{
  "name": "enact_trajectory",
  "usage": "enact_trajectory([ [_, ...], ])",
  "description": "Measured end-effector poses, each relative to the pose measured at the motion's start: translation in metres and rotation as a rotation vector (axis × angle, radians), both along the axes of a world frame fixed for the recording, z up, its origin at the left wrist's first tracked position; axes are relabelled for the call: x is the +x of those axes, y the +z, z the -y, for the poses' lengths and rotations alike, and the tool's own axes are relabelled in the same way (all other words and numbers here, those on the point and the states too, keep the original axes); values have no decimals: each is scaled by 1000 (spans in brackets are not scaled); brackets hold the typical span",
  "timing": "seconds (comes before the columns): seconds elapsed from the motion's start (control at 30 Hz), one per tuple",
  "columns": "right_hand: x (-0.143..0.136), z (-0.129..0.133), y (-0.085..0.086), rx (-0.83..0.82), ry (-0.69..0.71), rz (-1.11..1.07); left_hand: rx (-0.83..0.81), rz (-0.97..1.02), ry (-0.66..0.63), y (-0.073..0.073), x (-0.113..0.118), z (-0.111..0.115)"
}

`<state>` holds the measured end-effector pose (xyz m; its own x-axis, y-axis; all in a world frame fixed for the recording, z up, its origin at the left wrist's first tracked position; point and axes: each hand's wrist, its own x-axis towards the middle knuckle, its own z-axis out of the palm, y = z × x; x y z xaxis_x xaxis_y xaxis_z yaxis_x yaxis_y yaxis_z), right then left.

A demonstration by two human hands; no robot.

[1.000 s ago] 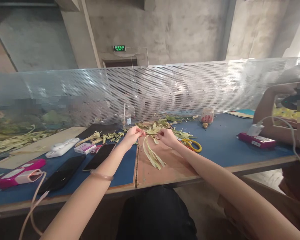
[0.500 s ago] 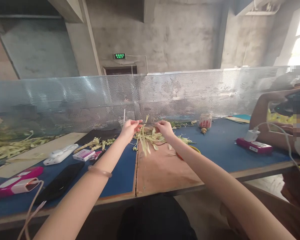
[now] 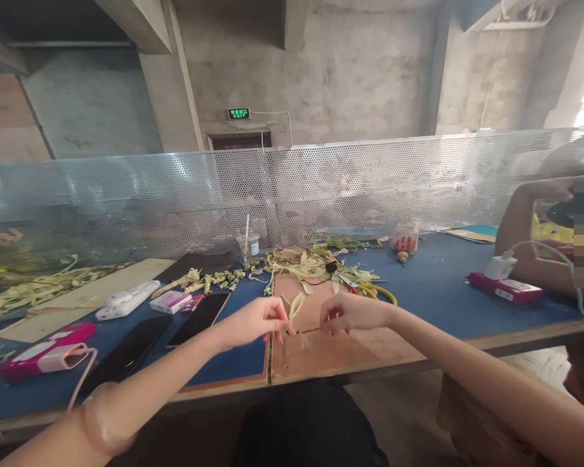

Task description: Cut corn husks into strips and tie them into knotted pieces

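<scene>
Low over the bare wooden board (image 3: 331, 360), my left hand (image 3: 267, 320) is closed in a pinch on one end of a thin brown stem (image 3: 309, 331). The fingers of my right hand (image 3: 346, 312) are closed around its other end. A pale artificial-looking leaf (image 3: 296, 303) rises beside my left fingertips, between the hands. Just beyond them lies a loose heap of pale green leaf sprays (image 3: 302, 264). A yellow-handled cutting tool (image 3: 377, 292) rests behind my right hand, partly covered by leaves.
Phones (image 3: 199, 318), a small box (image 3: 168, 301), a white case (image 3: 126, 299) and a magenta power bank (image 3: 48, 350) lie left. A plastic cup (image 3: 252, 246) and a glue-like bottle (image 3: 405, 240) stand by the perforated screen (image 3: 321, 188). A co-worker's arm (image 3: 520, 214) is at right.
Both hands have come down and nearer to me, from over the leaf heap to the board, bringing a stem and leaf. The heap and the cutting tool are now uncovered.
</scene>
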<state>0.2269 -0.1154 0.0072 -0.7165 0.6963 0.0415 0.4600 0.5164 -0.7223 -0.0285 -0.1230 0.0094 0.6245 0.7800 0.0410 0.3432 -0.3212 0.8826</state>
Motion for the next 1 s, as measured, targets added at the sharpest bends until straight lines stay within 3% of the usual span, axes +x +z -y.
enact_trajectory([
  [0.07, -6, 9, -7, 55, -15, 51, -2, -36, -14, -7, 3, 8],
  [0.27, -23, 16, -13, 240, -152, 78, 47, -90, 14, -10, 16, 14],
  [0.43, -30, 24, -15, 226, -128, 41, 78, -134, 43, -15, 23, 19],
  [0.63, -37, 32, -18, 210, -248, -54, 13, -85, 160, -26, 28, 19],
  [0.8, -40, 22, -24, 151, -360, -83, 2, 28, 196, -40, 26, 15],
  [1.0, -50, 14, -38, 278, -402, -148, -4, 26, 184, -38, 24, 18],
])
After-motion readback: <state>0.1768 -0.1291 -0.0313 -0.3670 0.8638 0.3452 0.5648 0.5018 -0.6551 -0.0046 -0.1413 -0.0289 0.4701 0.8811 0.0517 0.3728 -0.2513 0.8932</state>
